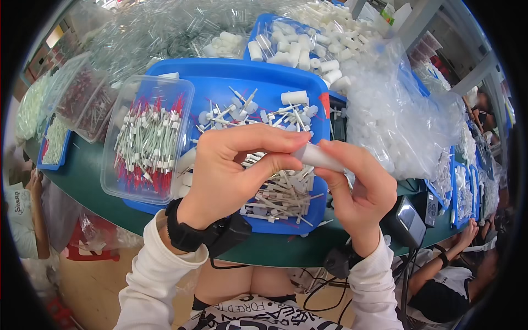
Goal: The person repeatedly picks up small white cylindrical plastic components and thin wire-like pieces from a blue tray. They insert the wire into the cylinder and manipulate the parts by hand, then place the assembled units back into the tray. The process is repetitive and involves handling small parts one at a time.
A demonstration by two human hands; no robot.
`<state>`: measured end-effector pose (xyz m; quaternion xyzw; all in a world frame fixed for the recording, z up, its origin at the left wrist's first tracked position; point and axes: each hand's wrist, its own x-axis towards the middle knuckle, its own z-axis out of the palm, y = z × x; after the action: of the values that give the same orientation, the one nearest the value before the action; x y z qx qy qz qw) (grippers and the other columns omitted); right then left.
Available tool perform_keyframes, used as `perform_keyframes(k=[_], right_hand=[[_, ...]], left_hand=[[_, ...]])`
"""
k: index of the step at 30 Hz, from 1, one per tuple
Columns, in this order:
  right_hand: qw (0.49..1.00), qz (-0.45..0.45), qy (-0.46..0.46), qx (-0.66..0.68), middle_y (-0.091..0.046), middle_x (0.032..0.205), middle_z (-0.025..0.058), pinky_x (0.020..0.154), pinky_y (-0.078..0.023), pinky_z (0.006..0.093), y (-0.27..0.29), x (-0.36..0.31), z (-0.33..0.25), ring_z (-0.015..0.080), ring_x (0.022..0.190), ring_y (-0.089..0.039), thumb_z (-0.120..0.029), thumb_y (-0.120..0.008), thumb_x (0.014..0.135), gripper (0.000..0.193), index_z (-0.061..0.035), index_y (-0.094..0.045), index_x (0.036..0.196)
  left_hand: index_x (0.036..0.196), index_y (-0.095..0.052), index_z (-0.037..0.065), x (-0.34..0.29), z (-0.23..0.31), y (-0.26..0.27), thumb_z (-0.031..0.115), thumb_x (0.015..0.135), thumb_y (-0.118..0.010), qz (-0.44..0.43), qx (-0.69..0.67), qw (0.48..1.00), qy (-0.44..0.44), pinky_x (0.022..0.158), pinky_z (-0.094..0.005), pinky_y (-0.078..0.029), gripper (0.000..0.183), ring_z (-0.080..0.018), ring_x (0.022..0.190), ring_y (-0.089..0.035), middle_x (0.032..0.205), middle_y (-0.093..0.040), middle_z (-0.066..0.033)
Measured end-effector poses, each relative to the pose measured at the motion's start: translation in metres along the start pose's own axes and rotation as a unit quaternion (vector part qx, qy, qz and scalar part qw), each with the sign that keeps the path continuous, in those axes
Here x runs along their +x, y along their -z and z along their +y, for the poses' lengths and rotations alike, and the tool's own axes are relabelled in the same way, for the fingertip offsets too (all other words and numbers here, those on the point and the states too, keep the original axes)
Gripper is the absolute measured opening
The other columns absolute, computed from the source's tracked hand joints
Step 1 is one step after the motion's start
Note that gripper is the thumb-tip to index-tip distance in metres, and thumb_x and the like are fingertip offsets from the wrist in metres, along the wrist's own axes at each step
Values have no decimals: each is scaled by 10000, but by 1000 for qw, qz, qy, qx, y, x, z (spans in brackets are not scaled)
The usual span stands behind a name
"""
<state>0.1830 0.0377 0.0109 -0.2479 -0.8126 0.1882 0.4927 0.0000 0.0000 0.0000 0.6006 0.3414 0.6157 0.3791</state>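
Above the large blue tray (236, 70), my two hands meet at a short white plastic cylinder (322, 159). My right hand (363, 190) grips the cylinder's right part between thumb and fingers. At its left end, my left hand (231, 159) pinches a small pale, translucent piece (300, 152) with thumb and forefinger; most of that piece is hidden. Below lie many thin parts with metallic and white stems (291, 192) and pale round discs. Another white cylinder (294, 98) lies on its side near the tray's far right corner.
Left of centre, a transparent box (108, 181) holds bundled red-and-white wired parts. White cylinders (302, 47) fill a second blue tray behind. Plastic bags (393, 121) crowd the right; a dark device (407, 220) with cables stands at the table's near right. Other people sit at both sides.
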Motion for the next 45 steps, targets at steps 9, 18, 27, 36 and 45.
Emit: perform_keyframes(k=[9, 18, 27, 36, 45], right_hand=[[987, 15, -65, 143, -637, 947, 136, 688, -492, 255, -2, 3, 1, 205, 787, -628, 14, -707, 679, 302, 13, -628, 970], [995, 23, -36, 85, -654, 867, 125, 660, -488, 260, -5, -1, 0, 213, 748, -629, 25, -705, 661, 288, 26, -633, 940], [998, 23, 18, 54, -652, 873, 123, 638, -498, 258, -6, 0, 6, 212, 760, -633, 37, -712, 648, 278, 11, -645, 916], [989, 29, 25, 144, -641, 920, 135, 687, -495, 263, -8, 1, 7, 205, 787, -629, 5, -715, 684, 331, 25, -619, 1000], [976, 7, -69, 204, -637, 958, 144, 723, -487, 252, -9, -8, -1, 167, 836, -620, 5, -666, 754, 297, 64, -583, 1033]], left_hand=[[932, -615, -47, 5, -1, -5, -160, 681, -627, 40, -33, 997, -49, 810, -323, -515, 276, -246, 988, -574, 984, -602, -191], [860, -646, -27, 4, 4, 3, -108, 629, -706, -1, 85, 993, -88, 727, -312, -503, 252, -235, 857, -618, 884, -630, -165], [867, -652, -29, 1, 2, 0, -110, 639, -693, -4, 140, 984, -108, 746, -305, -509, 245, -241, 873, -625, 901, -641, -177], [973, -597, -63, 4, 0, 3, -130, 680, -652, -1, -21, 1000, -13, 786, -319, -517, 306, -241, 931, -596, 1022, -581, -175], [862, -646, -25, 4, 4, 3, -46, 667, -709, 6, 95, 991, -91, 679, -255, -522, 206, -170, 766, -640, 877, -649, -113]])
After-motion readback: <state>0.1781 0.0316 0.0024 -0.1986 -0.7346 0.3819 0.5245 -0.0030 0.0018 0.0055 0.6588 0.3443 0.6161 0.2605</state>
